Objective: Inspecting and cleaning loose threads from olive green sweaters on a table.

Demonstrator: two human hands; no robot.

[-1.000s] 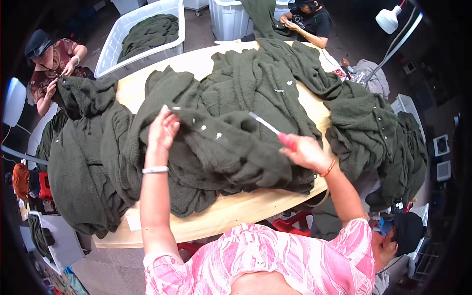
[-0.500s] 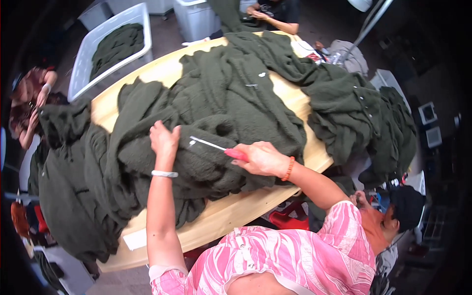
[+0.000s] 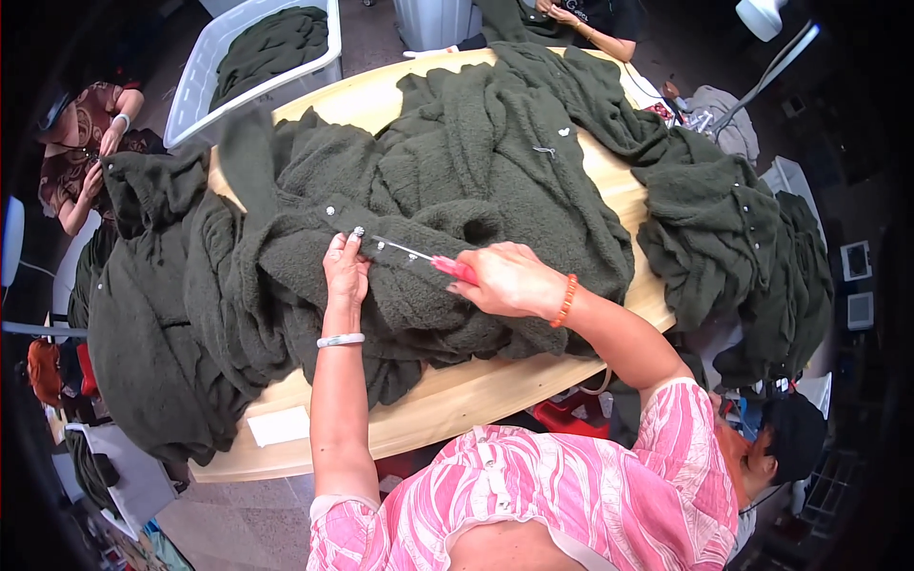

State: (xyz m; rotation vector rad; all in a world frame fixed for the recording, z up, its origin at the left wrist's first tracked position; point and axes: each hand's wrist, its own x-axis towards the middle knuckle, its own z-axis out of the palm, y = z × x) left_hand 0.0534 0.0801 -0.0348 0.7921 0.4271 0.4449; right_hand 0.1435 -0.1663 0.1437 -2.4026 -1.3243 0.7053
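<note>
On the wooden worktop [image 3: 457, 400] a heap of dark green fleece garments [image 3: 447, 181] lies spread, and the left hand [image 3: 345, 271] presses flat on a fold of it, fingers [image 3: 354, 244] closed over the cloth beside a small metal snap [image 3: 359, 231]. At three o'clock from that hand the right hand [image 3: 509, 279] grips red-handled scissors [image 3: 419, 257], blades pointing toward the snap. A white bin [image 3: 205, 71] of the same cloth stands at eleven o'clock.
</note>
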